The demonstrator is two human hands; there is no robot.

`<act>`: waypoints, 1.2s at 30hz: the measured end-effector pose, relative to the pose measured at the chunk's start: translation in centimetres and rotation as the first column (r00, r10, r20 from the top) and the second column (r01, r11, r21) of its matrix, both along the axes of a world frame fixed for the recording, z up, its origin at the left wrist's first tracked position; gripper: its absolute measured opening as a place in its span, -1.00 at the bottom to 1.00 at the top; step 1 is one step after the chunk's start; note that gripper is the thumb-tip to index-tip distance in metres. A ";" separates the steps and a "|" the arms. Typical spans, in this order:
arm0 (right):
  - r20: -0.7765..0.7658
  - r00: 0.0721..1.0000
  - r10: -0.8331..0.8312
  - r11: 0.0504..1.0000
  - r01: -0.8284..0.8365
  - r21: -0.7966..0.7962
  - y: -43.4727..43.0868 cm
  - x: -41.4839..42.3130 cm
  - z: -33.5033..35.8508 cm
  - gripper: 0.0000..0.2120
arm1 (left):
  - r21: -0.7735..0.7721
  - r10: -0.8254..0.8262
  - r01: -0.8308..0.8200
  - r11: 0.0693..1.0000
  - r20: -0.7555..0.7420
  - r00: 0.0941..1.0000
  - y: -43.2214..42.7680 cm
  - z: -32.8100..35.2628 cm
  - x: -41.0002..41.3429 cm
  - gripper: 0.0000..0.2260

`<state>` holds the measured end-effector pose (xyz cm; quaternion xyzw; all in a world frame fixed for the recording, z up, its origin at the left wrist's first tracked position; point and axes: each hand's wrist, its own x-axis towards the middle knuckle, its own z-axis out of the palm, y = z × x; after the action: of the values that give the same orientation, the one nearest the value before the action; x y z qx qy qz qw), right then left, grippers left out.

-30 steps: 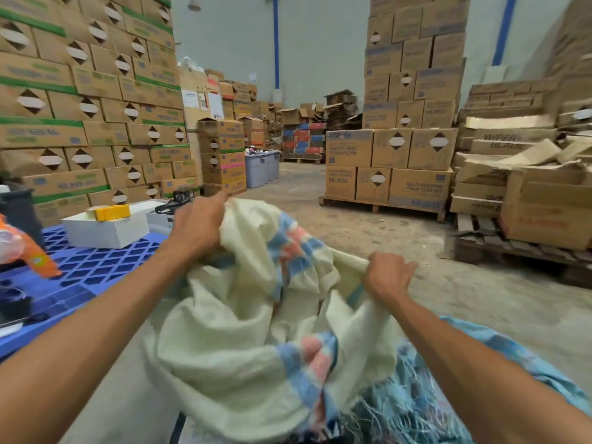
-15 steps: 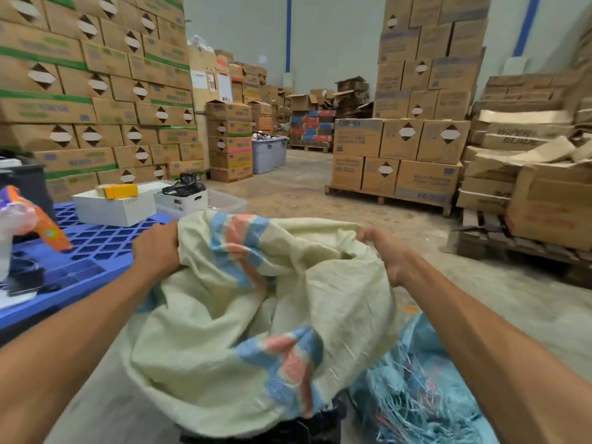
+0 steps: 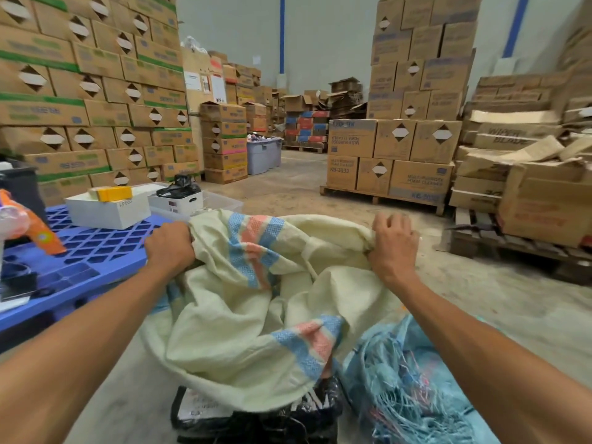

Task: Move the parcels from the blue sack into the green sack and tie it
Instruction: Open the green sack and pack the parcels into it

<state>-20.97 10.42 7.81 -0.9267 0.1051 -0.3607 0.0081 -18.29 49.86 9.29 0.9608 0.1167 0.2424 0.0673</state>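
A pale greenish-cream woven sack with blue and pink stripes hangs in front of me, held by its upper edge. My left hand is clenched on the sack's left edge. My right hand grips the right edge with the thumb side while its fingers lift apart. A blue woven sack with frayed threads lies on the floor at the lower right. Black-wrapped parcels with a white label show under the pale sack's bottom edge.
A blue plastic pallet at my left carries white boxes, an orange tape dispenser and black items. Stacked cartons on wooden pallets stand ahead and to the right. A grey tote sits down the aisle on the concrete floor.
Both hands have lowered the pale sack and spread its top edge wider. My right hand's fingers have loosened. The black parcels have come into view beneath the sack.
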 end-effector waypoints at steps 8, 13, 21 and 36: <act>-0.195 0.724 0.661 0.200 0.080 0.976 1.9 -0.4 2.1 -0.83 | -0.022 -0.038 0.035 0.999 -0.121 0.992 -0.7 -1.2 0.8 -0.78; 0.222 0.738 0.637 -0.460 0.134 0.878 0.5 -1.1 3.5 -0.69 | 0.036 -0.091 0.093 0.995 -0.048 0.995 -0.3 -1.8 0.5 -0.82; -0.006 0.536 0.844 -0.143 0.236 0.961 -1.1 -3.6 2.3 -0.54 | 0.197 -0.024 0.029 0.980 -0.026 0.999 2.1 -1.5 1.5 -0.87; -0.312 0.932 0.184 0.880 -0.015 0.474 3.8 0.2 1.3 -0.93 | -0.330 -0.191 0.114 0.937 -0.212 0.958 -0.4 0.9 1.3 -0.52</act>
<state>-20.81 14.25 9.11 -0.9508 0.1397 -0.1545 0.2294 -16.99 49.44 10.22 0.9662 0.0856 0.0965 0.2234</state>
